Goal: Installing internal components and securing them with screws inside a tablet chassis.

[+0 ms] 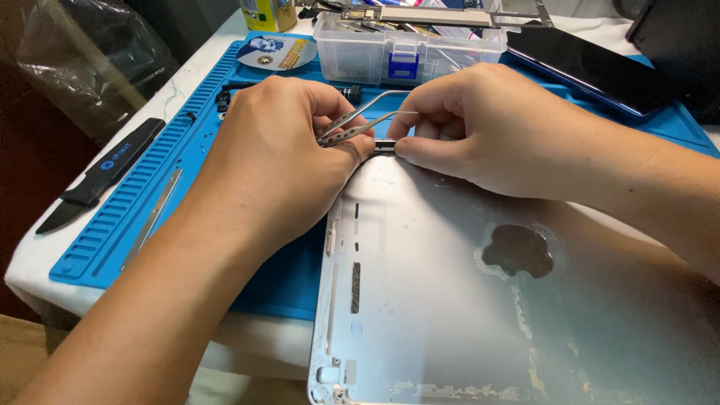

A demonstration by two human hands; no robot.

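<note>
- Over the top edge of the silver tablet shell (480,300), both hands meet, knuckles up and wrists angled inward.
- The left hand (277,157) curls its fingers tightly around a pair of metal tweezers (360,120), whose curved tips point right toward the other hand.
- The right hand (472,127) bends its fingers down; the fingertips (409,146) press on a small dark part (384,146) at the shell's upper rim, pinching narrowly there.
- The shell lies open side up, partly on a blue work mat (187,150), with glue traces inside.
- Behind the hands stand a clear plastic box (405,49) and a dark phone (592,67).
- A black pry tool (97,176) lies left of the mat on the white tabletop (34,259).
</note>
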